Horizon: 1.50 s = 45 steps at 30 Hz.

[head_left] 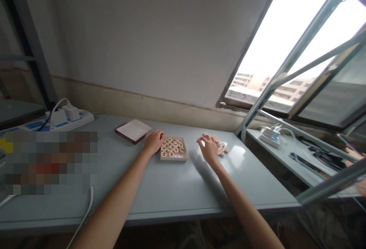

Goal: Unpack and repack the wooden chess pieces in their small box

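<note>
Most discs [173,146] fill the centre tray [174,158], the open left hand [153,141] touching its edge; loose discs [222,149] lie under the spread right hand [209,149], grip unclear.

Square box [174,158] full of round wooden discs [172,146], loose discs [222,150] heaped just beside

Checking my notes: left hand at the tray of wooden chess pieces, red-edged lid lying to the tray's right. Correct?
No: the head view shows the red-edged lid left of the tray, not right; the left hand is at the tray.
</note>
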Tool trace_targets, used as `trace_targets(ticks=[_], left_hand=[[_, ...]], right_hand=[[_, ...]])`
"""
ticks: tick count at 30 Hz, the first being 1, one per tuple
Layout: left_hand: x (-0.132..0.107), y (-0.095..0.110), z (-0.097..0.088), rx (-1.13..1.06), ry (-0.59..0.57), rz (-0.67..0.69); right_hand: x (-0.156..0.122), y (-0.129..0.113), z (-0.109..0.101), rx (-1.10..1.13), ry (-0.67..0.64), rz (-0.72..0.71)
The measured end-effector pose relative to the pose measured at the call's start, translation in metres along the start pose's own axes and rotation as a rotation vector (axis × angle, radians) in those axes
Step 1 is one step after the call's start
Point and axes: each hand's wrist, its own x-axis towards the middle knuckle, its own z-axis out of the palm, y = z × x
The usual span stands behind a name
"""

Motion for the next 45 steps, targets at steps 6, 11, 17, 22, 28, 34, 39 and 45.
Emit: trace_targets(ticks=[6,11,17,22,28,34,39,45], left_hand=[[0.002,0.000,0.002,0.004,-0.013,-0.005],[0.001,0.003,-0.001,0.040,-0.013,-0.018],[0.002,0.011,-0.002,0.045,-0.081,-0.077],[0.005,0.015,0.005,-0.110,-0.164,0.082],[0.004,0.013,0.005,-0.146,-0.319,0.151],[0.004,0.009,0.003,-0.145,-0.369,0.191],[0.005,0.010,-0.001,-0.127,-0.397,0.199],[0.004,0.013,-0.001,-0.103,-0.379,0.146]], right_hand=[[0.015,0.038,0.017,-0.236,-0.157,0.117],[0.012,0.044,0.029,-0.175,-0.179,0.045],[-0.007,0.019,0.008,0.097,-0.114,-0.081],[-0.013,-0.019,-0.014,0.476,-0.140,-0.137],[-0.027,-0.055,-0.014,0.477,-0.249,-0.268],[-0.034,-0.056,-0.017,0.207,-0.122,-0.243],[-0.043,-0.059,-0.020,0.071,-0.139,-0.293],[-0.046,-0.062,-0.019,0.091,-0.136,-0.307]])
